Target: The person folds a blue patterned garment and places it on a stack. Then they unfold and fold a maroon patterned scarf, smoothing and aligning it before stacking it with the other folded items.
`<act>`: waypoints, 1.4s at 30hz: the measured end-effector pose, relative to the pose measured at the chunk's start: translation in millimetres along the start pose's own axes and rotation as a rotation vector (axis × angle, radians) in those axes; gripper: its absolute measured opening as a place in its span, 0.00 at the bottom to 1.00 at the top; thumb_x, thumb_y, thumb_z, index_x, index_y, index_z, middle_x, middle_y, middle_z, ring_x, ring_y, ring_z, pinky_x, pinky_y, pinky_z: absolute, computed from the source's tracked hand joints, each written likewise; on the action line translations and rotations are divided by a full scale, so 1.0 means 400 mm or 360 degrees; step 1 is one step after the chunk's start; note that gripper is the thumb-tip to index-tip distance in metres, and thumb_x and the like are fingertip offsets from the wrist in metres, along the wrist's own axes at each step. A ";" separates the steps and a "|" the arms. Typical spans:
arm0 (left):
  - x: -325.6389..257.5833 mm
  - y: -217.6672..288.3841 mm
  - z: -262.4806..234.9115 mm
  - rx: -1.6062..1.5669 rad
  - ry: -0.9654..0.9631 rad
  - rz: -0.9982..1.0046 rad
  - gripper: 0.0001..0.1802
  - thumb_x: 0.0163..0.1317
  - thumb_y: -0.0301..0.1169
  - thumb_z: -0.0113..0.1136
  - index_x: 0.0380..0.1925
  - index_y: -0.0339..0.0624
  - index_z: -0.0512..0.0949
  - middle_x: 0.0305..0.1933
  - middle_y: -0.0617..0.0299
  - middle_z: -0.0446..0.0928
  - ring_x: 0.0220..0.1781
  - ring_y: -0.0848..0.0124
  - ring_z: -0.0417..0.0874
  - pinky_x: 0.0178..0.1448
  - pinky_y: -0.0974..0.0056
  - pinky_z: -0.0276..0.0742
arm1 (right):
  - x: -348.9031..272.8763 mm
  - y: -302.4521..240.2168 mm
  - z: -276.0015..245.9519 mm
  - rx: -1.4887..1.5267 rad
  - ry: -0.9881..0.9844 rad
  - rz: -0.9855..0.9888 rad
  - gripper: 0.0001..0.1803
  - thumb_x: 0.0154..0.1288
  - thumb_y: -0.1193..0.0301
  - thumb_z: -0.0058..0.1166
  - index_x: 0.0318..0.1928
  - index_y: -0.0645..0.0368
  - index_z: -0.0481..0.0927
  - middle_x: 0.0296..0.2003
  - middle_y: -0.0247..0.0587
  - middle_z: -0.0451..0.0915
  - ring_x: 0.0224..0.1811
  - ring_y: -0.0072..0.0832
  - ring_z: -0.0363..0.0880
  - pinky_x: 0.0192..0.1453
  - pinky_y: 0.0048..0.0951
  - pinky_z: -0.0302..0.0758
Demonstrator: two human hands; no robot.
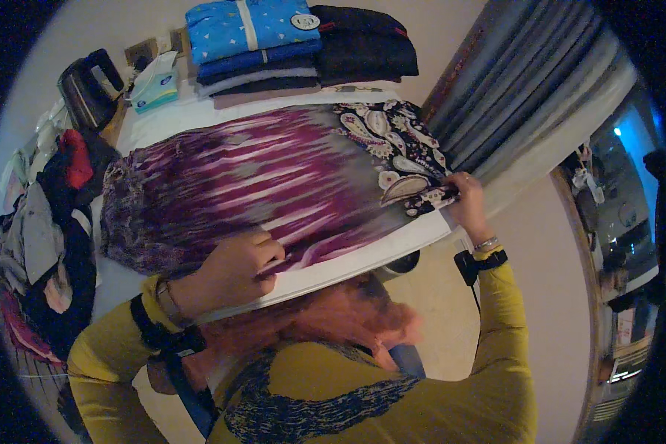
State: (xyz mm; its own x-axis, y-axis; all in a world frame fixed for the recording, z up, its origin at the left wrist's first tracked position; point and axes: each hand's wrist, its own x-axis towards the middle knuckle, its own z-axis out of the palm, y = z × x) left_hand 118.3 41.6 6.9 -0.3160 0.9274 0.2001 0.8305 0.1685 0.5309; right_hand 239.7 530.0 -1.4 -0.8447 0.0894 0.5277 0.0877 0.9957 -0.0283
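Note:
A long purple, white and grey garment [274, 177] lies spread flat across the white table [325, 268]. Its left end looks gathered and crinkled, and its right end has a black and cream paisley band [399, 152]. My right hand [466, 205] pinches the near right corner of that band at the table's edge. Over the near edge, left of the middle, my left hand [233, 268] is closed with its fingertips curled on the cloth. What lies under those fingers is partly hidden. Whether the garment is a skirt or a dress cannot be told.
Folded clothes stand at the back, a blue stack [251, 37] beside a black stack [366, 46]. A dark kettle [89, 89] and a tissue pack [155, 89] are at the back left. Loose clothes [37, 229] heap up on the left; a grey curtain [525, 81] hangs at right.

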 end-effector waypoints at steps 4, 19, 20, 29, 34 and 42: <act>-0.006 -0.001 -0.001 0.0002 -0.0015 0.0001 0.13 0.50 0.25 0.62 0.38 0.39 0.76 0.38 0.52 0.75 0.43 0.52 0.78 0.44 0.52 0.77 | -0.008 0.034 0.013 0.0025 0.0067 0.0008 0.15 0.44 0.81 0.59 0.38 0.60 0.81 0.33 0.48 0.81 0.41 0.48 0.81 0.44 0.36 0.76; 0.079 -0.143 -0.147 -0.0758 0.0502 -0.0341 0.13 0.58 0.20 0.61 0.44 0.36 0.79 0.39 0.62 0.80 0.42 0.74 0.78 0.45 0.66 0.76 | 0.275 0.127 0.033 0.0714 -0.0366 0.0291 0.12 0.54 0.73 0.59 0.39 0.63 0.83 0.36 0.51 0.85 0.41 0.41 0.85 0.49 0.36 0.78; 0.091 -0.185 -0.168 -0.0648 0.0527 -0.0387 0.13 0.58 0.21 0.61 0.44 0.36 0.79 0.39 0.62 0.80 0.41 0.73 0.78 0.46 0.66 0.77 | 0.313 0.132 0.044 0.0753 -0.0415 0.0271 0.12 0.55 0.72 0.59 0.39 0.63 0.83 0.36 0.51 0.85 0.41 0.42 0.85 0.49 0.37 0.78; 0.067 -0.284 -0.130 0.0179 0.0628 -0.0128 0.24 0.55 0.26 0.67 0.53 0.38 0.75 0.51 0.48 0.76 0.51 0.54 0.80 0.57 0.58 0.77 | 0.329 0.199 0.134 0.0234 -0.0410 0.0344 0.21 0.57 0.62 0.64 0.46 0.62 0.83 0.42 0.51 0.85 0.46 0.39 0.83 0.54 0.36 0.77; 0.061 -0.217 -0.117 0.0788 0.0284 0.0076 0.28 0.59 0.28 0.63 0.62 0.42 0.70 0.68 0.49 0.66 0.74 0.48 0.61 0.76 0.48 0.59 | 0.298 0.163 0.097 -0.0244 -0.0248 0.0344 0.28 0.56 0.58 0.68 0.53 0.63 0.80 0.51 0.54 0.82 0.57 0.45 0.79 0.64 0.39 0.73; 0.007 -0.230 -0.138 0.0814 -0.0074 -0.0314 0.33 0.67 0.43 0.57 0.68 0.42 0.65 0.74 0.51 0.61 0.78 0.47 0.53 0.78 0.46 0.54 | 0.349 -0.067 0.050 -0.0258 -0.1112 0.0251 0.37 0.68 0.41 0.50 0.63 0.57 0.74 0.62 0.54 0.74 0.66 0.48 0.72 0.70 0.43 0.68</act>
State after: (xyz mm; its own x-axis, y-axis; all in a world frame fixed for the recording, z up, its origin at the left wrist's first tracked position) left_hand 15.5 10.5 4.1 -0.4774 0.8736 0.0946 0.8782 0.4708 0.0842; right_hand 109.0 516.4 56.0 -0.9503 0.2788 -0.1385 0.2675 0.9589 0.0950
